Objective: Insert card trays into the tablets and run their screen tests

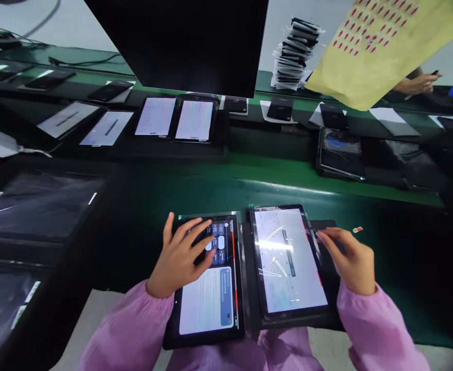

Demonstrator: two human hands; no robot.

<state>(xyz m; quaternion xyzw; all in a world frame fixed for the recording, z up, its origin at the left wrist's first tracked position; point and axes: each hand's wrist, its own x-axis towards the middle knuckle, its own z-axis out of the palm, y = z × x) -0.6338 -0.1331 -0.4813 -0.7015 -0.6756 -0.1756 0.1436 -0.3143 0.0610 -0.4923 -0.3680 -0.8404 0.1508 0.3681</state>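
Two tablets with lit screens lie side by side near the desk's front edge. Over the left tablet [207, 304] my left hand [182, 257] is spread open, its fingertips on or just above a panel of dark and light tiles. The right tablet [288, 278] shows a pale screen with a grey bar and bright light reflections. At its right edge my right hand [352, 257] is closed, thumb and forefinger pinched together. What the pinch holds, if anything, is too small to make out. Clear film sticks out past the left tablet's edges.
A dark monitor [195, 41] hangs over the back. Two lit tablets [193, 121] rest on the ledge beneath it. Film-wrapped tablets [340, 154] lie at right. Behind them stand a tall stack of devices [294, 54] and a yellow cloth [384, 46]. Another person's hand [419, 84] shows far right.
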